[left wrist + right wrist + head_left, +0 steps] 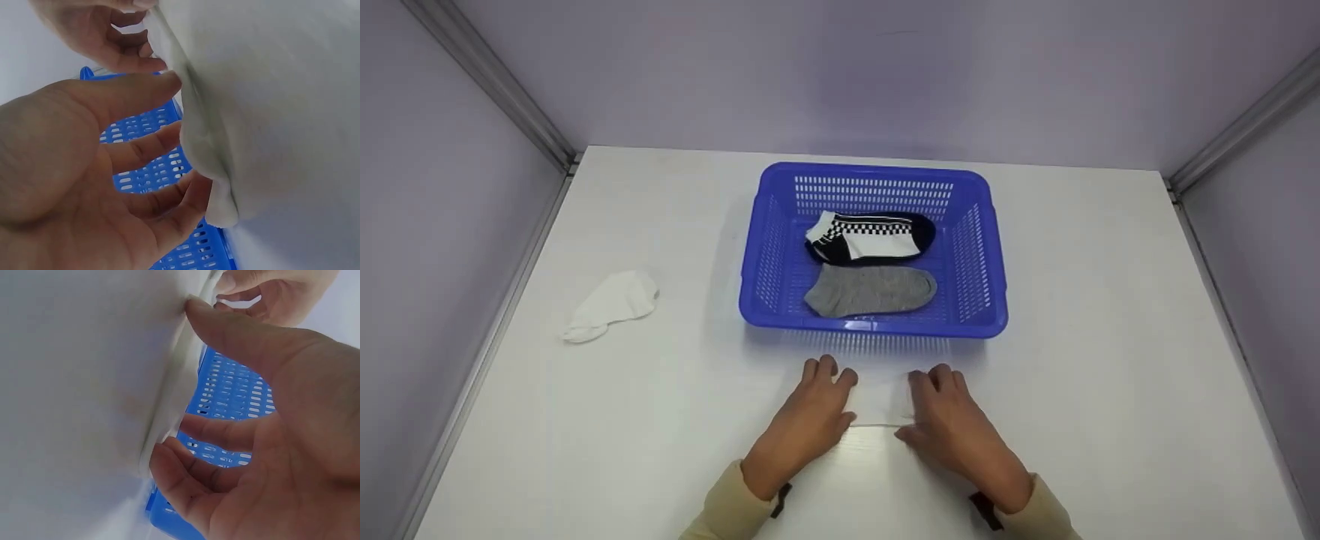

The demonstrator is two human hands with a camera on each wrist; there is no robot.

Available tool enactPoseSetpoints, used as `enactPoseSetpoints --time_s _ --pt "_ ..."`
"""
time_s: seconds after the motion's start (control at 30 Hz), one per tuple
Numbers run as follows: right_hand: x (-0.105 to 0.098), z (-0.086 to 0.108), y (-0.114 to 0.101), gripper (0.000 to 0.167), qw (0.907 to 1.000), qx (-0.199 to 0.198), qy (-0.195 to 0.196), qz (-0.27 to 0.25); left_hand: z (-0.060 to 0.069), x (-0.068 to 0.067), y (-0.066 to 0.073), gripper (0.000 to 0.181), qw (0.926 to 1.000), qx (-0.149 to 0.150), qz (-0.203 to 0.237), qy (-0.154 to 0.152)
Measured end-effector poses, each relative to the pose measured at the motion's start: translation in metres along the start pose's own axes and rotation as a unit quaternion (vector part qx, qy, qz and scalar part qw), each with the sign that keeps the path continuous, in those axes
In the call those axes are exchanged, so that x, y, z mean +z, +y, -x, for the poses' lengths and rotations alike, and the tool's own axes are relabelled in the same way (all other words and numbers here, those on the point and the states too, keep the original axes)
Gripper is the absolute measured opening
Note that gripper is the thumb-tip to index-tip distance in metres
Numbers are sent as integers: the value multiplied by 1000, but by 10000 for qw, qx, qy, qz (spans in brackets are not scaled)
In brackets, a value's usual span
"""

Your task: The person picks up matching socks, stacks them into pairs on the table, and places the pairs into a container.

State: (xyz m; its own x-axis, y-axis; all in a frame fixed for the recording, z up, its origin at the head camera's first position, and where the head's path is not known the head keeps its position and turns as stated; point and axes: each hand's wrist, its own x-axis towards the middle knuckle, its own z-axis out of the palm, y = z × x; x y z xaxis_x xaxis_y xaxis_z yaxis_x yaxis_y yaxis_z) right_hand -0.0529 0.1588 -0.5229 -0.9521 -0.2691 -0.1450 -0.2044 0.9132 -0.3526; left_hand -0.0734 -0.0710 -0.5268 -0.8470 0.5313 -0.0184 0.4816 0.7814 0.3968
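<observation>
A white sock (pixel 880 401) lies flat on the table in front of the basket, its ends partly hidden by the hands. My left hand (pixel 810 414) holds its left end, thumb at the near edge and fingers toward the far edge. At the right end my right hand (pixel 952 420) holds it in the same way. Up close, the left wrist view shows the thumb and bent fingertips against the edge of the white cloth (pixel 202 146). The right wrist view shows the thumb and curled fingers along the opposite edge of the cloth (pixel 174 391).
Beyond the hands stands a blue plastic basket (pixel 874 327). Inside lie black-and-white checkered socks (pixel 877 236) and, nearer, grey socks (pixel 874 290). Another white sock (pixel 615 304) rests on the table (pixel 1110 360) at left. Pale panels (pixel 885 82) enclose the back and sides.
</observation>
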Motion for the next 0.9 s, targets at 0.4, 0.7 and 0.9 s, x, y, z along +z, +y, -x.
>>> enactPoseSetpoints --time_s 0.4,0.7,0.9 --pt "-6 0 2 23 9977 30 428 -531 5 -2 -3 22 9988 474 104 -67" --pt "-2 2 7 38 9996 -188 91 -183 7 -5 -14 34 9984 -67 430 -356" --pt "-7 0 8 35 9979 -631 48 104 7 -7 -15 31 9991 245 162 -293"
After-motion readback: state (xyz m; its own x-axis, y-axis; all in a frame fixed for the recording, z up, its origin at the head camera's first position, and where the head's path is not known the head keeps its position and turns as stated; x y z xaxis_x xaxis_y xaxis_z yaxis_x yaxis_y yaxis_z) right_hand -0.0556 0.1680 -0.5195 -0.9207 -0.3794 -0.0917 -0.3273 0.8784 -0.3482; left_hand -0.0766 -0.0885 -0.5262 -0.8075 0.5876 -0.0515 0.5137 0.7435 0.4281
